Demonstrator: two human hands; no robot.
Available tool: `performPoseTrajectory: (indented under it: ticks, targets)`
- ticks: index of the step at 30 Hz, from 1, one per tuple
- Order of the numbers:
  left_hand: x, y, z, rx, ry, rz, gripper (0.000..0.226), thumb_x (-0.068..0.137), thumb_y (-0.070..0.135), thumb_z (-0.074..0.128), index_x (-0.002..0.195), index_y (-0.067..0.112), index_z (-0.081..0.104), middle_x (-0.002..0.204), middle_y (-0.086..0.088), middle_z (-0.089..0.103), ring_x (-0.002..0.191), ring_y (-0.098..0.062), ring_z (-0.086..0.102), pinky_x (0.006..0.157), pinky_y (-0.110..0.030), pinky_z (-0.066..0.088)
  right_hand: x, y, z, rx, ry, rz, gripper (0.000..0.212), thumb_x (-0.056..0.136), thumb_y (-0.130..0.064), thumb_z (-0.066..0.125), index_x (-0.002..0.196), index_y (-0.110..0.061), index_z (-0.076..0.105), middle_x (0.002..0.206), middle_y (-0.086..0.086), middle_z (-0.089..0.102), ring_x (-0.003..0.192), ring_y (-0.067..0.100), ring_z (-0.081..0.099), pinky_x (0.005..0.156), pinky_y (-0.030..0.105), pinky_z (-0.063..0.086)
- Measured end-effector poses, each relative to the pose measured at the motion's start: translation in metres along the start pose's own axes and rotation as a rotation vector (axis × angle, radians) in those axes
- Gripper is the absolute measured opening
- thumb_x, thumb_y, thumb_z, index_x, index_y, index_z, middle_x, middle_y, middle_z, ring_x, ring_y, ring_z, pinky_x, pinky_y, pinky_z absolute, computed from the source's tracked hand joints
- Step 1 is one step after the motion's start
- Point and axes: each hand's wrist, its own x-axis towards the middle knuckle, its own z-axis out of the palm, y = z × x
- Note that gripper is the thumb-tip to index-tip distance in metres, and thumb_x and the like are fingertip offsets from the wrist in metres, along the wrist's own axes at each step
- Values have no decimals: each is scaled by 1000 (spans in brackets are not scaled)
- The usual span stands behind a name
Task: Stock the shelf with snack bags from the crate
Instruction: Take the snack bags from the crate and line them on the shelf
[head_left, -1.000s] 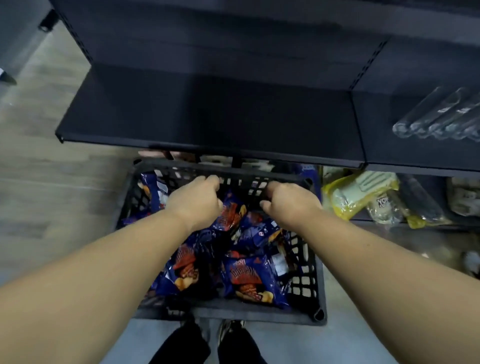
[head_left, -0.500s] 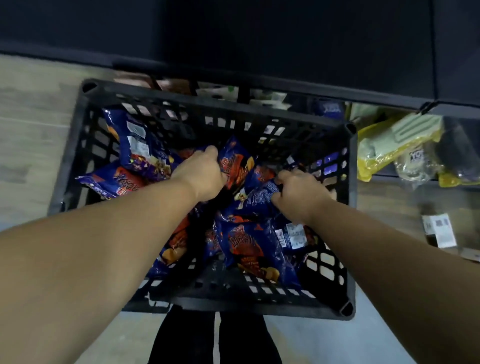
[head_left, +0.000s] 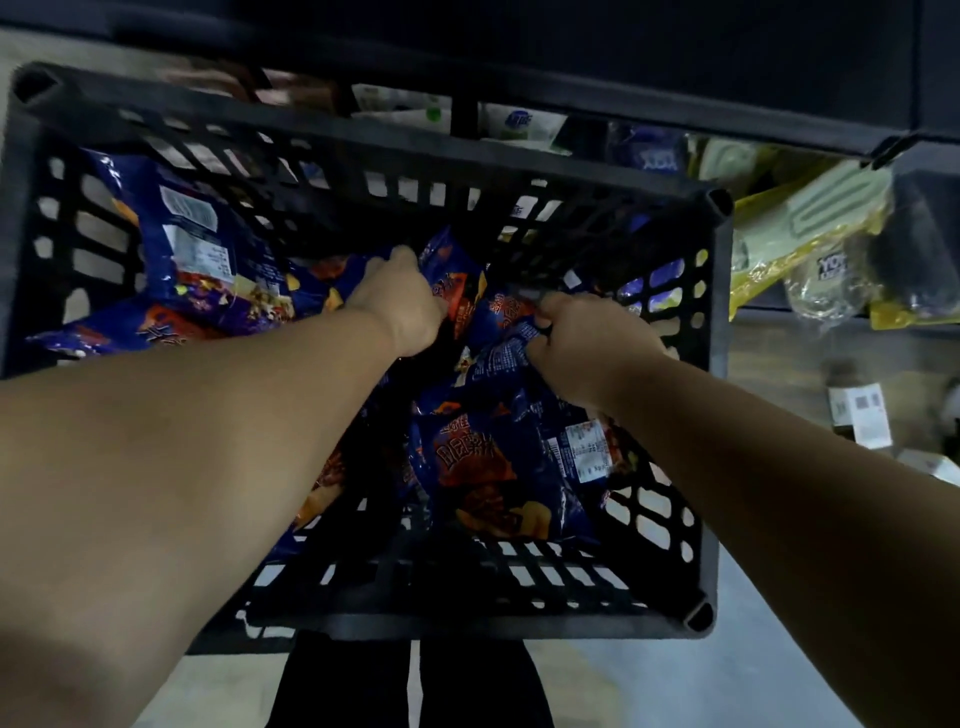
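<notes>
A black slotted crate (head_left: 711, 415) stands on the floor below me, holding several blue and orange snack bags. My left hand (head_left: 402, 306) reaches deep into the crate and grips the top of a blue bag (head_left: 452, 280) near the far wall. Just to the right, my right hand (head_left: 587, 348) pinches the crumpled top of another blue bag (head_left: 506, 358). One more bag (head_left: 493, 478) lies flat at the near side, and a large one (head_left: 202, 249) leans at the far left. The dark shelf (head_left: 623, 62) runs across the top of the view.
Under the dark shelf, a lower shelf holds yellow packs (head_left: 795, 228) and white packets (head_left: 519, 124) behind and right of the crate. A small labelled box (head_left: 860, 413) lies on the floor at the right. My dark trouser legs (head_left: 405, 686) stand at the crate's near edge.
My head has tipped down and closer, so the crate fills the view. Both hands went from the crate's far rim down into the bags and closed on one each.
</notes>
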Motion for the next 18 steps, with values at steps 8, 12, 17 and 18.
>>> performPoseTrajectory:
  ticks: [8,12,17,18]
  targets:
    - [-16,-5,-42,-202,-55,71,29,89,22,64,113,13,50,94,-2,56,87,-21,56,74,-26,42,-18,-30,-24,-54,154,-145,46,96,-50,44,124,-15,52,123,10,52,117,31,44,91,42,41]
    - [-25,-7,-55,-232,-31,69,35,87,19,65,116,10,48,96,-7,61,74,-16,55,64,-27,43,-32,-53,-26,-128,13,-332,42,94,-50,48,121,-18,52,118,6,57,111,27,51,89,38,40]
    - [-35,-11,-72,-249,-16,77,41,85,21,69,117,9,46,100,-8,59,83,-21,57,70,-29,43,-45,-75,-13,-383,-230,-390,60,89,-61,52,132,-21,45,122,3,57,111,27,55,84,39,39]
    - [-37,-12,-76,-249,-19,78,44,84,21,70,119,8,46,101,-7,58,85,-21,56,70,-29,42,-46,-79,-11,-428,-277,-362,61,87,-62,54,131,-19,46,121,3,58,109,27,56,81,38,39]
